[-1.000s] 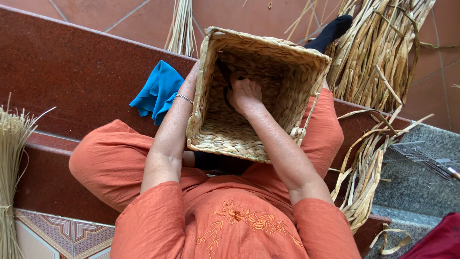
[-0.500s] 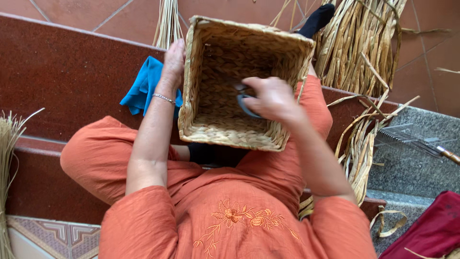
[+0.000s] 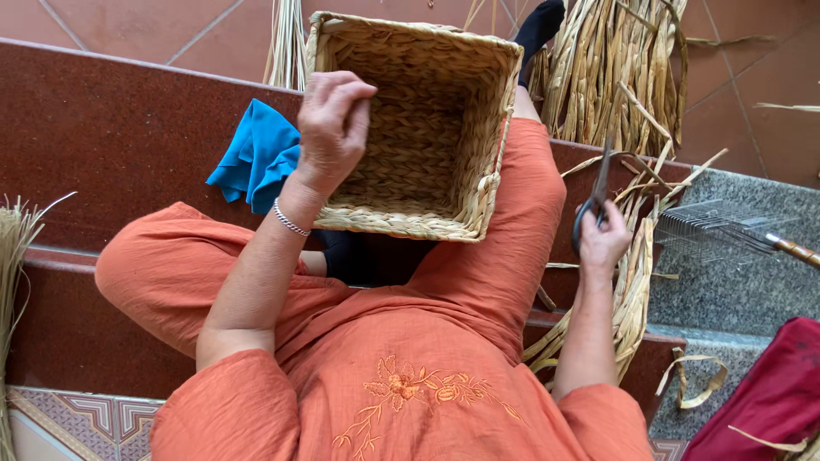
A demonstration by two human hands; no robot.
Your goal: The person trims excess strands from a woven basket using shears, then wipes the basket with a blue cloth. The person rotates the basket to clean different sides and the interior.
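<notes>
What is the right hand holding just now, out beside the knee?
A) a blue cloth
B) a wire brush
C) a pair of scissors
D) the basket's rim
C: the right hand is closed round dark scissors, blades up, clear of the woven basket.

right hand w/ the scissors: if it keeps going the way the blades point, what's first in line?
The right hand points the scissors up and away, so the dried reed bundle past the step likely comes first. Depth between blade tips and reeds is unclear.
</notes>
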